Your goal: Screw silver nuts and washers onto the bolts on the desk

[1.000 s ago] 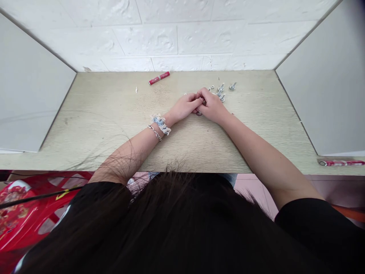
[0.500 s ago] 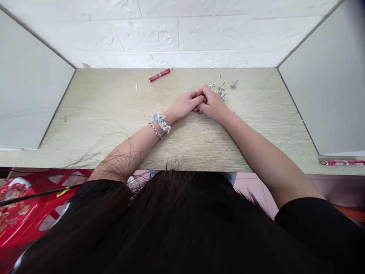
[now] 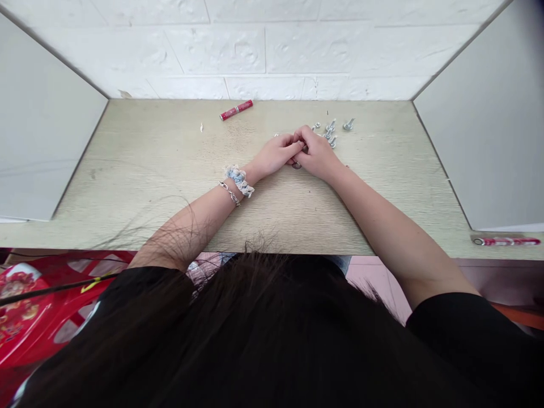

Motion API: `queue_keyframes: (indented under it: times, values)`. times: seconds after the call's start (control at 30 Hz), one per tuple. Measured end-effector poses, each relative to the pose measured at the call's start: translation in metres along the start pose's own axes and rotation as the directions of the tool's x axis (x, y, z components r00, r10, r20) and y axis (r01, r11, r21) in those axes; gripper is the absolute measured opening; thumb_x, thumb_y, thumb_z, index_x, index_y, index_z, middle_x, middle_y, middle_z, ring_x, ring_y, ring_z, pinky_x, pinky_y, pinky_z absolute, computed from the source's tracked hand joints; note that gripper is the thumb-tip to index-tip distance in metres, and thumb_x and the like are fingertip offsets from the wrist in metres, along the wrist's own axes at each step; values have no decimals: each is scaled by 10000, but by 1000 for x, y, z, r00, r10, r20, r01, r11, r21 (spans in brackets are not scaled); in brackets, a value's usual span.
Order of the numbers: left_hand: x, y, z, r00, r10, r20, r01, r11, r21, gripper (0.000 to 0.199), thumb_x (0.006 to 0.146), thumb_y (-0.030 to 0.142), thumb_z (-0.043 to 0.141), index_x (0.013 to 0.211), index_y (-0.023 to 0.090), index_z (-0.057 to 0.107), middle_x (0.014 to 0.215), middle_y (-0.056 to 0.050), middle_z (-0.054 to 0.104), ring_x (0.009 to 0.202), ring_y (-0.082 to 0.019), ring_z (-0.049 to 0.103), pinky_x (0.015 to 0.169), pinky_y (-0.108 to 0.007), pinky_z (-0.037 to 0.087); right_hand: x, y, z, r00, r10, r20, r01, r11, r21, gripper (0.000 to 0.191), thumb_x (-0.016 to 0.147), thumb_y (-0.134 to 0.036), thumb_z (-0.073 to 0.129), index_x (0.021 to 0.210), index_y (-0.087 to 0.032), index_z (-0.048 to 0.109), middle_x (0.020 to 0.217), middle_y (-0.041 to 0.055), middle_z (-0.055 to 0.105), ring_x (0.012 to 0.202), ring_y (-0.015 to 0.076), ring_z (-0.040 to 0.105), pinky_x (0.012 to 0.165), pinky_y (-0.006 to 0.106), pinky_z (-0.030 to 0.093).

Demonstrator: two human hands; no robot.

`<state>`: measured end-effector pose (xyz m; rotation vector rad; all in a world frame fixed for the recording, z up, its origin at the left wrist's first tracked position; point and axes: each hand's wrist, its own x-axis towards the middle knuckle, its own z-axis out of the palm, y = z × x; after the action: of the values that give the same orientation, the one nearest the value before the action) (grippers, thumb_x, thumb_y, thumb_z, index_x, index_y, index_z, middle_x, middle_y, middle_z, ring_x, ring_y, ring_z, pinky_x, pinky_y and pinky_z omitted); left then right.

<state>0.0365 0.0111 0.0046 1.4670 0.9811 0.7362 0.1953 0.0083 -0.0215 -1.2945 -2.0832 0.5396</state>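
My left hand (image 3: 276, 154) and my right hand (image 3: 315, 152) meet over the wooden table (image 3: 272, 215), fingertips touching. The fingers of both are bent and closed together. Between them a small round metallic piece (image 3: 296, 165) shows below the fingers, too small and covered to name. Just behind and right of my right hand lie several silvery bolts (image 3: 330, 130) with washers or nuts. One more bolt (image 3: 349, 124) stands apart to their right, and a small nut (image 3: 317, 125) lies to their left.
A red tube (image 3: 236, 110) lies near the back wall, and a second red tube (image 3: 506, 241) at the front right edge. Grey panels (image 3: 42, 113) bound the table on both sides. A red plastic chair (image 3: 38, 317) is at the lower left.
The whole view has shifted very slightly. Both hands keep the same place and pose.
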Motion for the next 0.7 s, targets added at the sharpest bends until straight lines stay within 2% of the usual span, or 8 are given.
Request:
queue_keyframes:
  times: [0.2,0.5,0.7]
  values:
    - [0,0,0,1000,2,1,-2,1000,-13,189,1015,167,589,828,140,588,701,8,634,621,-77,640,669,-188,523,0,-2,0,999,37,3,-37,999,9,244,831,-246,522,1074,-237,541,916,57,657,899,254,591,884,461,498]
    - [0,2,1,1000,-15,-15,14,1000,-15,193,1010,147,582,817,145,592,690,1,639,619,-91,638,693,-218,533,0,-3,-2,1000,21,1,-21,1000,12,271,833,-255,517,1102,-245,542,909,54,657,894,249,590,856,440,510]
    - [-1,1,1,1000,-9,-18,9,1000,-15,184,1011,170,599,830,144,589,701,1,648,627,-87,650,690,-208,535,0,-4,-3,999,36,6,-36,999,0,209,831,-239,521,1039,-244,524,928,53,663,874,232,593,837,424,518]
